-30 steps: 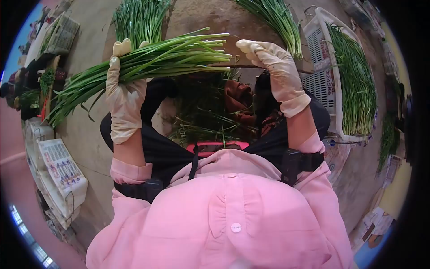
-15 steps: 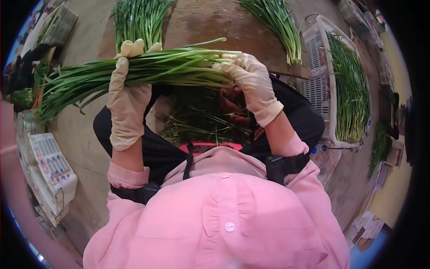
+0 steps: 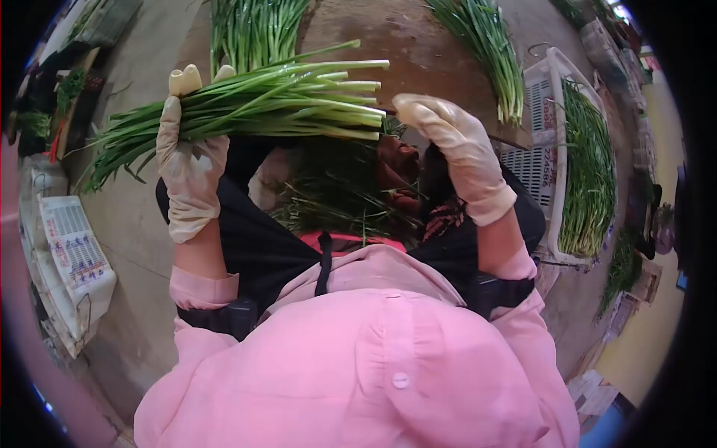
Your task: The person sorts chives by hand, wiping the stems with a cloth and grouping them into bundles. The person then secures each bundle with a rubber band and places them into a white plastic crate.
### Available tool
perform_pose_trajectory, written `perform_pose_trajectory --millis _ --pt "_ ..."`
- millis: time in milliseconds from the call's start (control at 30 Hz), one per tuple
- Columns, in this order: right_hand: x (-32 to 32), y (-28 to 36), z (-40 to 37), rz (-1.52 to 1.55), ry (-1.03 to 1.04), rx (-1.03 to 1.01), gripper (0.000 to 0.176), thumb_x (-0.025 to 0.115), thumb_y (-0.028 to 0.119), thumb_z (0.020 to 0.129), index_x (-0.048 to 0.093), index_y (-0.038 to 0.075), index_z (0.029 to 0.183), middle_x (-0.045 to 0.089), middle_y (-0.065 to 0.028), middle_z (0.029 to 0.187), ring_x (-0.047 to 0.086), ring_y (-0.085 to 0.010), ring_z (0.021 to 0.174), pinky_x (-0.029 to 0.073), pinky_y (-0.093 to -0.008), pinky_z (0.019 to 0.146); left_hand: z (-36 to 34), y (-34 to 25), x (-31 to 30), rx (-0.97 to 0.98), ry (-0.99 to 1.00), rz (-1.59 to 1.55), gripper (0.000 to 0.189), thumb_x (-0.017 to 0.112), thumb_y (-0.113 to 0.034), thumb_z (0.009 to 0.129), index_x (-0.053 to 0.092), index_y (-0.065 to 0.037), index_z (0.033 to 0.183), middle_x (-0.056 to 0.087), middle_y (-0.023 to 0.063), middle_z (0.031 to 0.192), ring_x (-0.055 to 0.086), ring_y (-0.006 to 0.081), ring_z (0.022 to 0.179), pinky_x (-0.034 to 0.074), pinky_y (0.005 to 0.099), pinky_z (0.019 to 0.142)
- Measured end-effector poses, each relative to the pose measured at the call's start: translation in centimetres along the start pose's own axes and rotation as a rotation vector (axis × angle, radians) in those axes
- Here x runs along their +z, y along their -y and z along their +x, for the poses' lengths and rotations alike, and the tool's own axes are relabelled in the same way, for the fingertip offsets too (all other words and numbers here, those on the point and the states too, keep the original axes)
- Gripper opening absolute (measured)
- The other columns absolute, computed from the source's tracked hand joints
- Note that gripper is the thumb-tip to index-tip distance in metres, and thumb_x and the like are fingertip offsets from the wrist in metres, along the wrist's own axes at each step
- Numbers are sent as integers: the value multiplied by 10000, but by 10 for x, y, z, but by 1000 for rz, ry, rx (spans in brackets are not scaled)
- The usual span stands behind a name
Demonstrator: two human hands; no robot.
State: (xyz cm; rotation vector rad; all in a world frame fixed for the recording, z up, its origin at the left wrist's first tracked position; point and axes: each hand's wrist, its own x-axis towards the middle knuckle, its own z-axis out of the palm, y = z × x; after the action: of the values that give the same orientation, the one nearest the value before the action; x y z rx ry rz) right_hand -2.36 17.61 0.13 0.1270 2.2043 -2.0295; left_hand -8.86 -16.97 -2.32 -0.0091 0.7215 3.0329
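Observation:
A bunch of garlic chives [image 3: 299, 101] lies across my left hand [image 3: 193, 149], which wears a pale glove. My left fingers and thumb wrap round the leafy part. The green leaves hang down to the left, and the pale cut stem ends point right. To the right of those ends, apart from the bunch, is my gloved right hand [image 3: 452, 145]. Its fingers are curled together; whatever they hold, if anything, is hidden. Loose green leaves [image 3: 336, 198] lie in a dark heap between my knees, below the bunch.
A wooden board [image 3: 366, 45] stands ahead, bearing a chive pile [image 3: 254, 33] on the left and another chive pile [image 3: 489, 60] on the right. On the right, a white plastic crate [image 3: 556, 157] holds more chives. White crates [image 3: 75, 246] stand on the floor at left.
My right hand has come away from the stem ends and moved right and slightly down. My left hand keeps the bunch, shifted slightly left. The stem ends now show fully.

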Motion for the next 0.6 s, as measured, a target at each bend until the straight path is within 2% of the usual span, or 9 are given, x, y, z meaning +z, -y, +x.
perform_pose_trajectory --millis 33,100,200,300,333,433,533,567,600 --pt "20 12 4 80 -52 -122 274 648 195 974 686 6 1168 700 -35 1071 598 -85 956 449 -231 867 0 3 0 -36 7 -31 405 555 -135 1002 511 2 1380 433 306 1438 448 436 1352 421 548 1117" --pt "31 23 17 37 86 -59 248 673 187 955 693 6 1123 700 -24 994 581 -63 861 451 -216 769 -2 6 0 -103 11 -86 386 548 -127 1006 531 -36 1380 571 136 1396 446 443 1353 390 564 1143" --pt "28 8 20 184 67 53 203 685 173 943 698 17 1072 696 -5 909 559 -43 785 441 -207 689 -7 13 3 -135 28 -100 359 558 -134 1004 552 -42 1351 594 128 1369 469 440 1337 394 561 1138" --pt "21 8 19 229 -89 -4 160 636 164 978 712 23 971 691 1 836 587 -67 727 459 -207 670 -12 27 15 -193 101 -82 330 572 -134 1000 571 -47 1318 619 121 1333 487 441 1320 402 553 1134" --pt "-1 2 25 29 11 -116 183 606 181 996 707 29 1015 721 -33 893 625 -76 763 481 -210 681 -12 29 18 -195 69 -70 323 578 -130 999 571 -50 1311 633 117 1312 490 440 1319 409 546 1128" --pt "-12 13 26 212 -137 -93 258 642 196 981 677 5 1151 719 -49 996 630 -85 887 502 -248 771 -7 30 15 -221 141 -136 327 573 -119 1000 564 -52 1320 631 119 1314 492 441 1318 416 539 1122" --pt "2 33 22 97 116 -82 291 669 175 964 666 -12 1187 715 -56 1030 619 -89 888 491 -241 809 -6 34 17 -277 203 -133 334 553 -135 1012 551 -50 1335 627 123 1321 486 447 1321 399 550 1131" --pt "3 35 25 120 200 -10 299 684 138 947 666 -22 1199 717 -58 1030 612 -84 907 480 -237 838 -5 35 18 -289 231 -128 335 549 -139 1014 549 -49 1337 625 124 1322 485 448 1322 395 553 1134" --pt "1 27 27 143 210 -42 282 680 133 946 678 -21 1182 716 -57 1019 610 -89 910 476 -239 840 -5 34 19 -282 224 -116 342 545 -140 1015 546 -48 1344 623 127 1325 482 448 1324 392 558 1134"
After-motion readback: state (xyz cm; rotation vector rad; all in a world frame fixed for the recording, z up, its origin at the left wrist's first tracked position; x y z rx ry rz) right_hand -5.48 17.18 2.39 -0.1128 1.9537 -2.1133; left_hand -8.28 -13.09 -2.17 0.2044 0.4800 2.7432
